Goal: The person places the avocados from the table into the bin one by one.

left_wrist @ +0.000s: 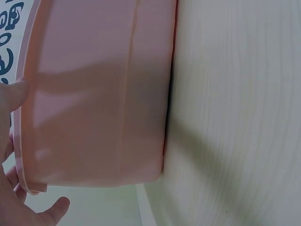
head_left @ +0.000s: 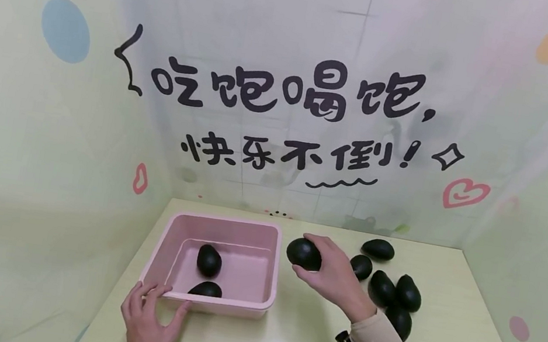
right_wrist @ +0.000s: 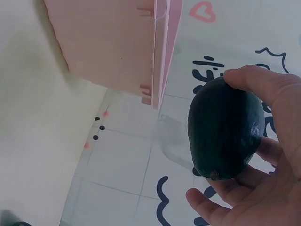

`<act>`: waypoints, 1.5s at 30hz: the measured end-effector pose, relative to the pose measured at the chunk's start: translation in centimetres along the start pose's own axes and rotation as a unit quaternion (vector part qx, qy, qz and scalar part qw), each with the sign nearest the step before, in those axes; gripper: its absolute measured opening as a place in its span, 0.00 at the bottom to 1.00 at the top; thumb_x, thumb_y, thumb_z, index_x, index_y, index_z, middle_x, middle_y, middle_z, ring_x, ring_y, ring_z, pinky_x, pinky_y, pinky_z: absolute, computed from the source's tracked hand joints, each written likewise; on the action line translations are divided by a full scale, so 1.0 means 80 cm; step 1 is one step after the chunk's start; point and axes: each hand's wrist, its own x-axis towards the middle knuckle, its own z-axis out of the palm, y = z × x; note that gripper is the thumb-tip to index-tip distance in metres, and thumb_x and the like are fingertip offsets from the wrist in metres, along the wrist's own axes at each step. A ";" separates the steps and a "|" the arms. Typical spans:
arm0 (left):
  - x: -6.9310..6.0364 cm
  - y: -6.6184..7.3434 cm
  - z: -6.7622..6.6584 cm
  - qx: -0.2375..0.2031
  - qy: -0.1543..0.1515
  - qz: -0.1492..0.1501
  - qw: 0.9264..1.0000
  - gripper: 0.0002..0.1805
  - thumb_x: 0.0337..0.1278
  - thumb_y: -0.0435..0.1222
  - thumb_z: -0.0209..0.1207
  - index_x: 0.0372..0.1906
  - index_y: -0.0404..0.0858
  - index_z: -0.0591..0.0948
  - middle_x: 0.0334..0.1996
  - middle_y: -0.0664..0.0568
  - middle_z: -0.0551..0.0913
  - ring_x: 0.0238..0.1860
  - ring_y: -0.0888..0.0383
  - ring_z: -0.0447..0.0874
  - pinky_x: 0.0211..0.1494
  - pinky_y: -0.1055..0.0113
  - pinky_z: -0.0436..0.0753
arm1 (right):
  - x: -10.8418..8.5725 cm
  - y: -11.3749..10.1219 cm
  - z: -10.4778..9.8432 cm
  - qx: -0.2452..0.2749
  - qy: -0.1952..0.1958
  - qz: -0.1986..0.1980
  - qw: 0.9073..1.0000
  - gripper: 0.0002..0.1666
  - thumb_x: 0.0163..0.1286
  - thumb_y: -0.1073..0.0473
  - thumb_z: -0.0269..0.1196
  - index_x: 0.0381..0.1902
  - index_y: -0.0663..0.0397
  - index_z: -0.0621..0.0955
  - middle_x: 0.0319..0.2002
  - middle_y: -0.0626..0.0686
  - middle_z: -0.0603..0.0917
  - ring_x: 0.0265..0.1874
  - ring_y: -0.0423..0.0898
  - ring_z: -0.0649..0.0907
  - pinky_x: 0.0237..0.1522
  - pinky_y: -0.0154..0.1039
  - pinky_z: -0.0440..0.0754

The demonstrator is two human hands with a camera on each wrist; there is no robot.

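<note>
A dark avocado (head_left: 304, 253) is held in my right hand (head_left: 335, 275), raised just right of the pink bin (head_left: 277, 266). In the right wrist view, thumb and fingers go round this avocado (right_wrist: 225, 129), its stem end pointing down. My left hand (head_left: 150, 324) grips the bin's near left corner, thumb against the front rim and fingers at the corner. Also in the left wrist view, the hand (left_wrist: 16, 207) holds the rim of the bin (left_wrist: 84, 117). Inside the bin lie one avocado (head_left: 209, 262) and another (head_left: 206, 289), the latter partly hidden by the front wall.
Right of my right hand, several avocados lie loose on the pale table (head_left: 461, 341), among them one at the back (head_left: 378, 249) and a close group (head_left: 408, 293). A printed curtain (head_left: 294, 32) hangs behind the table and along both sides.
</note>
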 end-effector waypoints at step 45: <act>0.000 -0.002 -0.001 -0.005 0.008 0.011 1.000 0.29 0.39 0.38 0.81 0.50 0.35 0.83 0.59 0.33 0.75 0.74 0.27 0.59 0.63 0.24 0.70 | 0.016 -0.043 0.014 -0.016 -0.054 -0.085 0.995 0.39 0.61 0.51 0.79 0.68 0.56 0.81 0.58 0.57 0.87 0.53 0.54 0.88 0.55 0.50 0.90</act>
